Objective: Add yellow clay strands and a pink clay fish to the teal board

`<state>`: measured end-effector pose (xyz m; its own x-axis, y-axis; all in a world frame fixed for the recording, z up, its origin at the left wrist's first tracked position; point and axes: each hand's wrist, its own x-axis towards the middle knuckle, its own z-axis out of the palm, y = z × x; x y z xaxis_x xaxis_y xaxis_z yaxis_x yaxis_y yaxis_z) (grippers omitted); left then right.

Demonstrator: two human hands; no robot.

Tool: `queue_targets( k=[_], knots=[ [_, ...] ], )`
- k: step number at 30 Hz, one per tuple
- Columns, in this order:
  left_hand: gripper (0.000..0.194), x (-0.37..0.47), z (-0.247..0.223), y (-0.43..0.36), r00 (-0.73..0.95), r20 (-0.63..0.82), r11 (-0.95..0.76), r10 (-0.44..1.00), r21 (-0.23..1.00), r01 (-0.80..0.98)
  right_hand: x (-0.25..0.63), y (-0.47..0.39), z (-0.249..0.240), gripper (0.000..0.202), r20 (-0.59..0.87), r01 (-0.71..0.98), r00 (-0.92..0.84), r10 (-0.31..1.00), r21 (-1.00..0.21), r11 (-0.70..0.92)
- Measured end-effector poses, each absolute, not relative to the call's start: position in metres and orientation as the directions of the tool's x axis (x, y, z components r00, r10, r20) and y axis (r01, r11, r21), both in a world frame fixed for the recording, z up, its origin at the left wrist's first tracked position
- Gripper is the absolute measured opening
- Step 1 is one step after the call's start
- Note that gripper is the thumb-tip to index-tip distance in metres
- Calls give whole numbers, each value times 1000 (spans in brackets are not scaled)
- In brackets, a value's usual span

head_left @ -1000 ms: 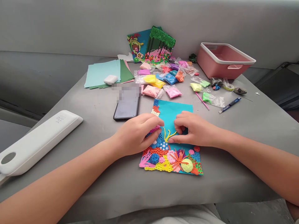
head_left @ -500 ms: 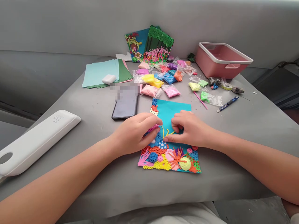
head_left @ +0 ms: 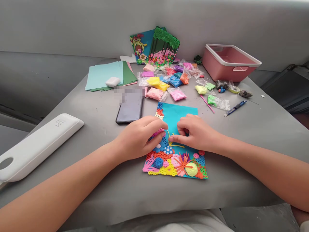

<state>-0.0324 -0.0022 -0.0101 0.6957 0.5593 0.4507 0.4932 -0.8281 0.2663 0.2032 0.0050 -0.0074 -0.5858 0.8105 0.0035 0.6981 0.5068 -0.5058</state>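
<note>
A turquoise card (head_left: pixel 180 111) decorated with colourful clay lies in front of me. My left hand (head_left: pixel 142 137) rests over its left edge, fingers bent, thumb and index tip close together at the upper end of a yellow clay strand (head_left: pixel 168 132). Over the card's right side is my right hand (head_left: pixel 196 133), its fingers curled in and its thumb stretched out, the tip pressing where the yellow strands meet. Another yellow strand (head_left: pixel 178 146) runs rightward below that thumb. Orange clay spikes (head_left: pixel 183 165) and a pale yellow clay ball (head_left: pixel 191 169) decorate the card's lower part.
A phone (head_left: pixel 129 109) lies left of the card, with a white handheld device (head_left: pixel 45 145) farther left. Bagged clay (head_left: pixel 175 81), paper sheets (head_left: pixel 103 74) and two decorated cards (head_left: pixel 164 48) are behind. A utility knife (head_left: pixel 235 108) and pink bin (head_left: pixel 227 67) are to the right.
My right thumb has shifted slightly up and left. The right-hand yellow strand now lies lower and flatter, and the thumb covers more of the middle one. My left hand stays in place.
</note>
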Motion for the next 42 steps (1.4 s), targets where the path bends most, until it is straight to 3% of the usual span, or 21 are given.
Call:
queue_targets(
  k=[3, 9, 14, 21, 37, 42],
  knots=[
    [14, -31, -9, -3, 694, 449, -826, 563, 271, 494, 203, 6, -6, 51, 5, 693, -584, 812, -519, 501],
    [16, -35, -10, -3, 699, 472, -843, 538, 299, 447, 216, 17, -1, 45, 18, 636, -483, 875, -680, 365],
    [20, -35, -3, -6, 765, 491, -902, 418, 326, 284, 227, 30, -4, 26, 133, 597, -489, 862, -669, 443],
    [23, -33, 4, -9, 847, 410, -923, 338, 322, 212, 226, 32, -9, 33, 149, 556, -563, 813, -659, 506],
    [29, -33, 2, -6, 882, 337, -906, 329, 377, 194, 226, 33, -10, 34, 167, 560, -619, 768, -591, 580],
    [35, -35, -1, -5, 846, 398, -915, 355, 334, 227, 238, 39, 3, 27, 237, 624, -482, 843, -583, 521]
  ],
)
